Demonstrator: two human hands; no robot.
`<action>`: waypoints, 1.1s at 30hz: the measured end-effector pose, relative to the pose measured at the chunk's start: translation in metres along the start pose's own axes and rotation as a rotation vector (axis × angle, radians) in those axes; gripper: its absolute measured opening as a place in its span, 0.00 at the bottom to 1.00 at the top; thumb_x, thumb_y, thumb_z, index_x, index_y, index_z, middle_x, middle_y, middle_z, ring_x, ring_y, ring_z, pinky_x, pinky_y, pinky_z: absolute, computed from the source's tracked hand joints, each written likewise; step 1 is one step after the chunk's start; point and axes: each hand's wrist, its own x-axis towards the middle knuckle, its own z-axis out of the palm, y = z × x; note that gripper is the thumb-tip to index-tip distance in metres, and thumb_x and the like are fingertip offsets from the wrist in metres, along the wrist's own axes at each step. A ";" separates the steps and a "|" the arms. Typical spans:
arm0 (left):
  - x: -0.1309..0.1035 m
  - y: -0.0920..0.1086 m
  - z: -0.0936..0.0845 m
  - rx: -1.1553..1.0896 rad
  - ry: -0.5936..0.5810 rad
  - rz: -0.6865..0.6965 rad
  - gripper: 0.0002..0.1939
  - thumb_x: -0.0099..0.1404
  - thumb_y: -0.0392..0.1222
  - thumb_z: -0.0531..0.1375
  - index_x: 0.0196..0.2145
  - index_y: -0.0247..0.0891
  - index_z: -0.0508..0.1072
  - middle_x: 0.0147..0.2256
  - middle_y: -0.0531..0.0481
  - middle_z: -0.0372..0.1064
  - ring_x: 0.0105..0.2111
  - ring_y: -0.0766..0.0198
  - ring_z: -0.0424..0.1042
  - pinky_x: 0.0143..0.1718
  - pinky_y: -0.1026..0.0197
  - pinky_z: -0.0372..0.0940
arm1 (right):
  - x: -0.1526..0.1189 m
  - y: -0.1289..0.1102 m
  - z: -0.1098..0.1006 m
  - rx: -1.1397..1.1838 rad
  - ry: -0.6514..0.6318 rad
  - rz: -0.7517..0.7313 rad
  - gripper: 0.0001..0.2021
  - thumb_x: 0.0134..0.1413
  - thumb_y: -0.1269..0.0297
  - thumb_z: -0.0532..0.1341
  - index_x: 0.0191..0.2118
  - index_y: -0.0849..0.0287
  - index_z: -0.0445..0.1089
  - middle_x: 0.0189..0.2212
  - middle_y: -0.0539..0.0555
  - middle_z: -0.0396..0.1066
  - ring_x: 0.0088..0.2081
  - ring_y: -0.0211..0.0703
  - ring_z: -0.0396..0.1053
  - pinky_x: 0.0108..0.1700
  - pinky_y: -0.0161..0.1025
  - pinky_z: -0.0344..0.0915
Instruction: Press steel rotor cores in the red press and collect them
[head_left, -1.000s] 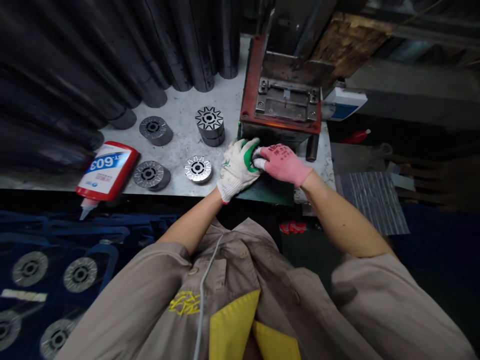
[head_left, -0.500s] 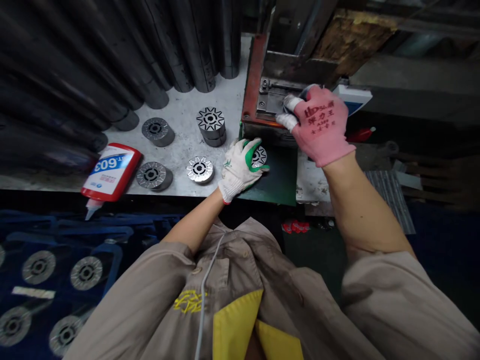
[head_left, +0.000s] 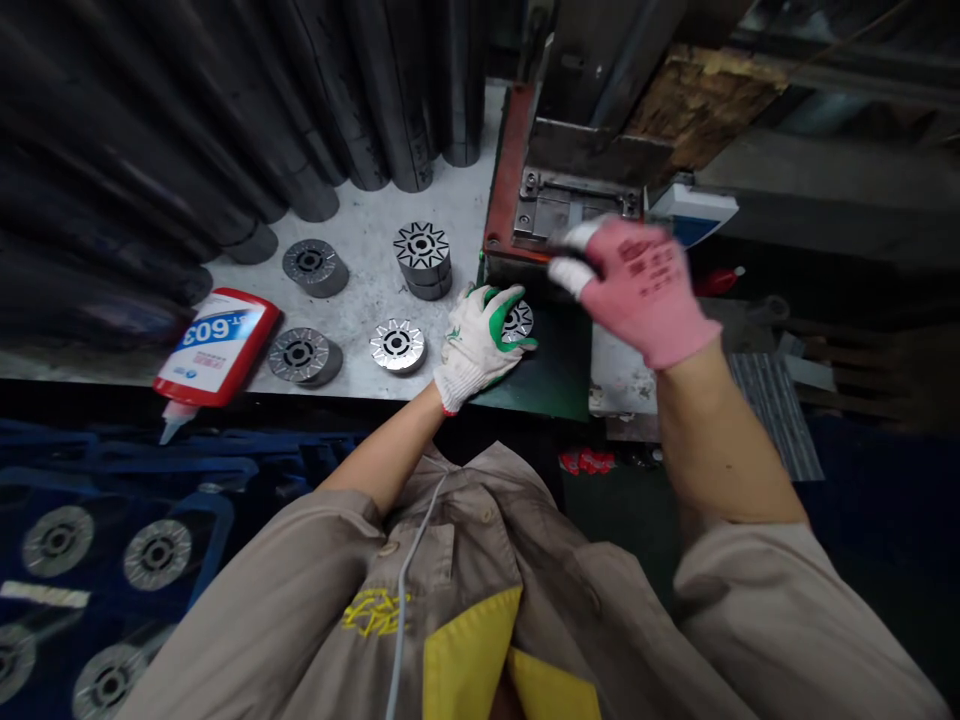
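My left hand point(head_left: 484, 342), in a white knit glove with green coating, is closed around a short metal rotor core point(head_left: 517, 322) on the dark green surface. Part of the core's slotted top shows between thumb and fingers. My right hand point(head_left: 630, 285), in a pink glove with whitish fingertips, hovers just in front of a metal fixture point(head_left: 559, 215) on a red-edged base. Its thumb and forefinger point at the fixture, but motion smears them; whether they hold anything is unclear. Beside my left hand stand a bright rotor core point(head_left: 397, 345) and a taller stacked one point(head_left: 423, 258).
Two greyer cores point(head_left: 313, 267) point(head_left: 301, 355) stand further left, near a red glue bottle point(head_left: 217, 347) overhanging the table edge. Long dark cylinders point(head_left: 409, 130) line the back. Blue racks point(head_left: 225, 500) at lower left carry more cores. A white box point(head_left: 694, 210) sits right of the fixture.
My right hand has drawn back from the fixture, slightly down toward me, uncovering more of its metal plate. My left hand keeps its grip on the rotor core.
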 end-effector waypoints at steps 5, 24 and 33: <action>0.000 -0.003 -0.010 -0.052 -0.059 0.064 0.43 0.66 0.74 0.59 0.67 0.40 0.70 0.61 0.37 0.67 0.63 0.43 0.67 0.67 0.44 0.62 | 0.028 -0.002 -0.015 -0.244 0.038 0.164 0.27 0.71 0.44 0.59 0.52 0.68 0.78 0.56 0.72 0.71 0.58 0.69 0.67 0.57 0.62 0.66; 0.001 0.000 -0.012 -0.036 -0.122 0.102 0.35 0.66 0.60 0.64 0.65 0.42 0.71 0.64 0.42 0.70 0.66 0.44 0.65 0.73 0.42 0.53 | -0.014 -0.070 0.023 -0.278 -0.597 -0.137 0.19 0.68 0.77 0.50 0.53 0.65 0.77 0.52 0.68 0.78 0.52 0.56 0.76 0.47 0.45 0.67; 0.006 0.004 -0.011 -0.246 0.039 -0.034 0.23 0.72 0.53 0.60 0.59 0.41 0.77 0.57 0.45 0.76 0.59 0.54 0.74 0.66 0.50 0.67 | 0.019 -0.002 -0.013 -0.193 0.012 0.173 0.30 0.73 0.42 0.52 0.59 0.64 0.74 0.58 0.71 0.71 0.58 0.69 0.69 0.55 0.59 0.68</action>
